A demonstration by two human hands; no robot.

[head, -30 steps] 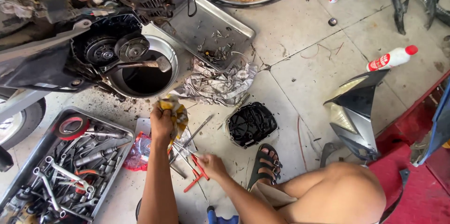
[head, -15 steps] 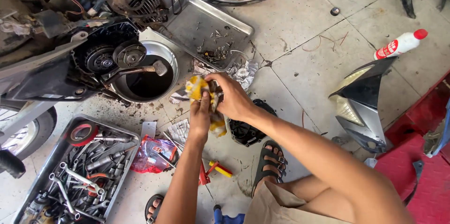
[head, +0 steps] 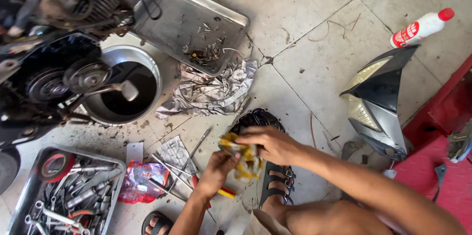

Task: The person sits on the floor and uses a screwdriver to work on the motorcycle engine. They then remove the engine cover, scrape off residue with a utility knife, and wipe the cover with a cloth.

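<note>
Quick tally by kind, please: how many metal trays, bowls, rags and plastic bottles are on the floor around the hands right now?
Rectangular metal trays: 2, one with small parts, one with tools
Round metal bowl of dark liquid: 1
Rags: 2, yellow in both hands, grey crumpled
White red-capped plastic bottle: 1
Total: 6

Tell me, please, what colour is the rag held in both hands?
The crumpled cloth rag is yellow with dirty patches, seen in the head view.

Bare arms, no sleeves; black strapped sandals point(head: 273, 182) on feet.
</note>
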